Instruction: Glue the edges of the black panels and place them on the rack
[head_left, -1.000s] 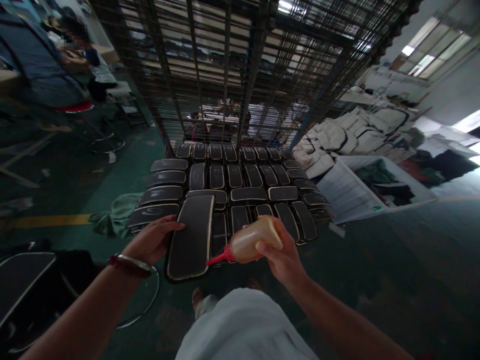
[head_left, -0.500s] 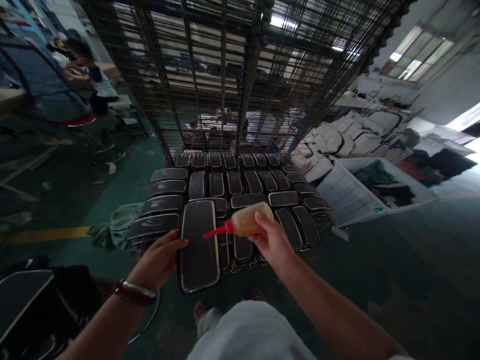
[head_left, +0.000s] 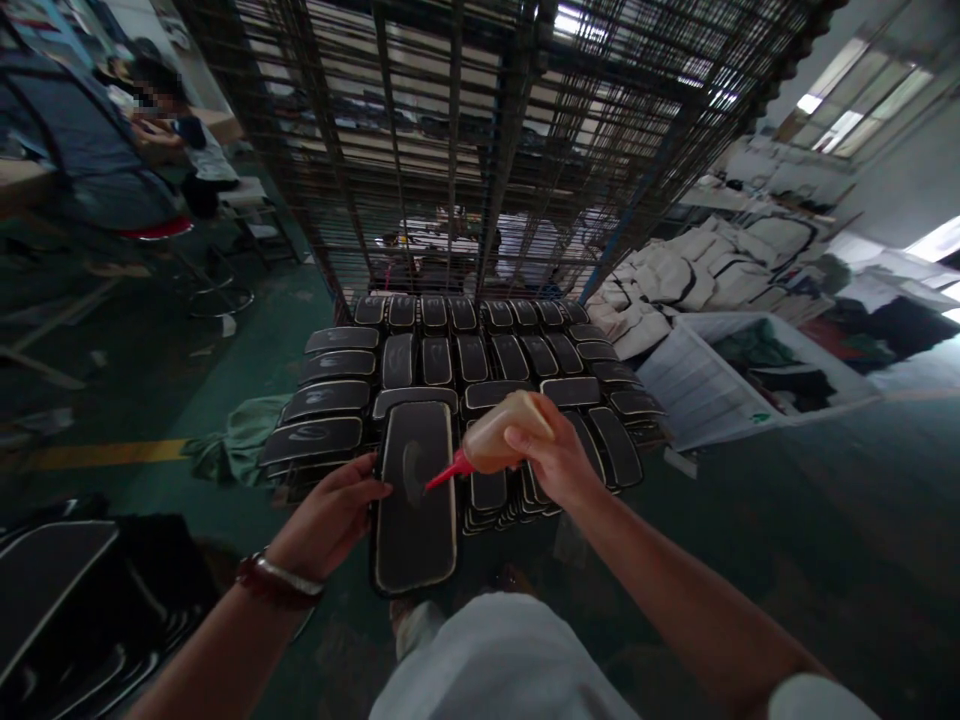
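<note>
My left hand point(head_left: 334, 515) grips the left edge of a black rounded rectangular panel point(head_left: 416, 535) with a pale rim, thumb on its face. My right hand point(head_left: 559, 455) is wrapped round a squeeze bottle point(head_left: 499, 435) of amber liquid with a red nozzle. The nozzle tip points down-left at the panel's face, at or just over it; I cannot tell if it touches. A shiny curved smear point(head_left: 412, 472) shows on the panel beside the tip. Beyond the hands lie rows of stacked similar panels point(head_left: 472, 358), several bearing similar smears.
A tall wire rack point(head_left: 487, 150) rises behind the stacks. At right stand a white bin point(head_left: 675, 390) with cloth and a heap of pale pieces point(head_left: 697, 270). Green cloth point(head_left: 236, 440) lies on the floor at left, near more black panels point(head_left: 56, 590). A person point(head_left: 199, 150) sits far left.
A curved wet smear has appeared on the held panel. The bottle's nozzle has shifted slightly down and right, and the panel sits a little further right in view.
</note>
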